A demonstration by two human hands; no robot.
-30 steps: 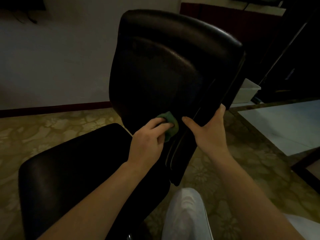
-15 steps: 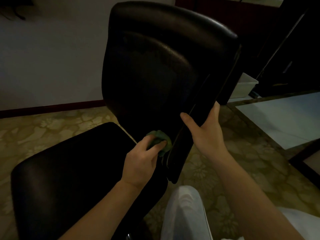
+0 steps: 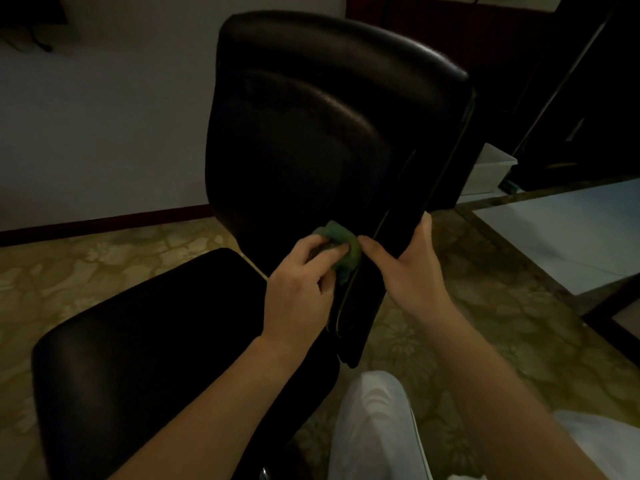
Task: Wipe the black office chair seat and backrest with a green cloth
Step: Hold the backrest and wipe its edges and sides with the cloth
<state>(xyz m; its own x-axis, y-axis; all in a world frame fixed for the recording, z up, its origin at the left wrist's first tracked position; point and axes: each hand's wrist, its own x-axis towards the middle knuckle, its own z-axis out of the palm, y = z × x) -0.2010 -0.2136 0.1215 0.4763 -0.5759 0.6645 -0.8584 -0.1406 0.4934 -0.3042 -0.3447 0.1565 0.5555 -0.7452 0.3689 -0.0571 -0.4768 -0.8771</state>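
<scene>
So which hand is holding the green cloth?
The left hand, bunching the green cloth against the lower backrest. The right hand holds no cloth; it grips the backrest's side edge.

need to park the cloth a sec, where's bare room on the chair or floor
The seat is bare left of the left forearm. Floor between seat and wall is free. Crowded: the backrest lower edge, where left hand with green cloth sits beside right hand.

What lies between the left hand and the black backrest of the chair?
The green cloth, seen in the head view: the left hand grips it against the lower backrest. The right hand holds the backrest's side edge.
</scene>
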